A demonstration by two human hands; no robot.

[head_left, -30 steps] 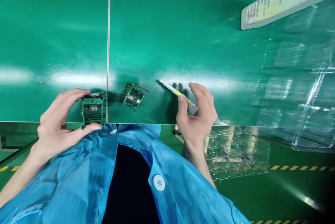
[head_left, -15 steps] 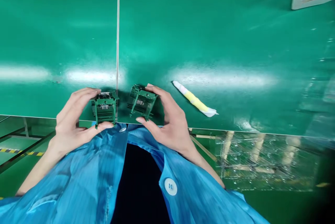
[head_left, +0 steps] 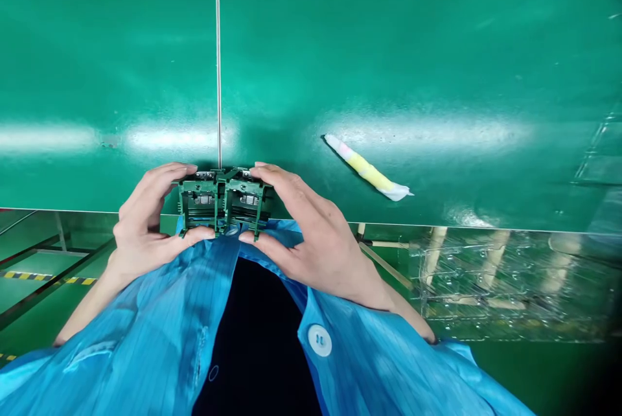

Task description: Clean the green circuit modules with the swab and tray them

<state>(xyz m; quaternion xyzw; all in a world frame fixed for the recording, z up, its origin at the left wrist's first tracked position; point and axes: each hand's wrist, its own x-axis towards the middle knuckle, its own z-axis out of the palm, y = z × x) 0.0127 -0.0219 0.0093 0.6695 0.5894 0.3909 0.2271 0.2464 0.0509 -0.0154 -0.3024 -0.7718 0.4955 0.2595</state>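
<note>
Pinching with thumb and fingers, the left hand [head_left: 140,218] is holding a green module [head_left: 199,201]; at its three o'clock, the right hand [head_left: 318,231] is grasping a second module [head_left: 245,199].

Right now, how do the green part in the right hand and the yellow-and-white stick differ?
The green part is boxy and open-framed; the yellow-and-white stick is long and slender.
The right hand holds the green part, while the stick lies untouched on the table.
The green part sits at the table's near edge; the stick lies slantwise, farther in.
</note>
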